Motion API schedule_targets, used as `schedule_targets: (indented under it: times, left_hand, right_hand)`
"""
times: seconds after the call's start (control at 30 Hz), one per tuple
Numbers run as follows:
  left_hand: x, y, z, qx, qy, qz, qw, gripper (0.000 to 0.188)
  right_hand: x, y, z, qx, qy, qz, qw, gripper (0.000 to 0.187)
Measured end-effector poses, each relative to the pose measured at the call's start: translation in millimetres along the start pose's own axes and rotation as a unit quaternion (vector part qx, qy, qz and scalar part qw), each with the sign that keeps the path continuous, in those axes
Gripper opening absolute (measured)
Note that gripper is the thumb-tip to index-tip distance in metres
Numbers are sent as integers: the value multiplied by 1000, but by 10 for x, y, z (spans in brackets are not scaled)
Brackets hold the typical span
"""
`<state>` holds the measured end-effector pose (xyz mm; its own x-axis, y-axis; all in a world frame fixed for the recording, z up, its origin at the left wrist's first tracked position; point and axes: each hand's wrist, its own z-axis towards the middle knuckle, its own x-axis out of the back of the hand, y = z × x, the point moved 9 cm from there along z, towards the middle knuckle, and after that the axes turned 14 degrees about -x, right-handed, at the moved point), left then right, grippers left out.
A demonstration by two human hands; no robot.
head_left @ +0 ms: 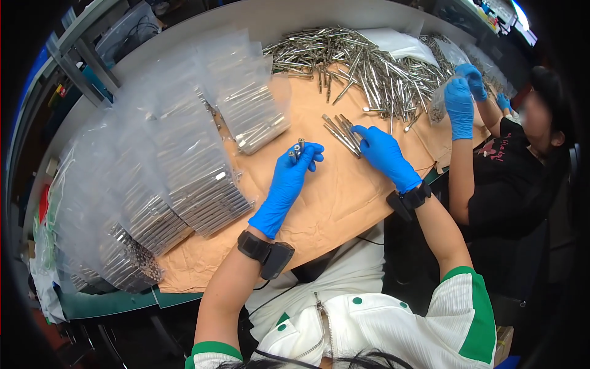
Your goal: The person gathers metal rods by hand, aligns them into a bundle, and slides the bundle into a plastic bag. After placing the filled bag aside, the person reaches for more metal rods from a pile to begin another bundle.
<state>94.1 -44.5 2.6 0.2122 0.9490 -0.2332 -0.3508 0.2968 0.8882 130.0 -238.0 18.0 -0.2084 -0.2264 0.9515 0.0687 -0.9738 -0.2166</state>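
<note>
My left hand (289,178), in a blue glove, is closed around a few slim metal rods (299,147), whose ends point up between its fingers. To its right, my blue-gloved right hand (384,154) reaches palm down with its fingers stretched out. Its fingertips touch a small group of silver metal rods (342,135) lying side by side on brown paper (313,209). Behind them spreads a large loose heap of similar rods (369,67).
Clear plastic bags packed with rods (203,178) overlap in rows at the left. On the right a co-worker's blue-gloved hands (460,98) hold a clear bag (437,104) beside the heap. White plastic sheeting (396,44) lies behind. A green table edge (110,305) shows at front left.
</note>
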Motion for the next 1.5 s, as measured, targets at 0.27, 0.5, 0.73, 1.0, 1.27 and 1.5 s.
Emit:
schedule_targets:
  times: [0.27, 0.5, 0.73, 1.0, 1.27, 1.5]
  left_hand:
    - [4, -76, -33, 19, -32, 92, 995, 25]
    - [-223, 181, -35, -187, -63, 184, 963, 30]
    - [107, -79, -14, -32, -5, 61, 998, 21]
    - [-172, 86, 27, -168, -9, 154, 974, 13]
    - [431, -394, 83, -86, 197, 124, 969, 15]
    - [217, -309, 97, -47, 150, -41, 987, 27]
  right_hand:
    - [447, 11, 123, -61, 36, 309, 948, 16]
    - [490, -1084, -381, 180, -160, 326, 914, 22]
    - [-16, -653, 237, 132, -9, 34, 991, 29]
    - [-625, 76, 514, 158, 74, -146, 974, 9]
    - [-1324, 478, 1076, -69, -158, 59, 983, 28]
    - [-809, -797, 138, 35, -226, 479, 847, 35]
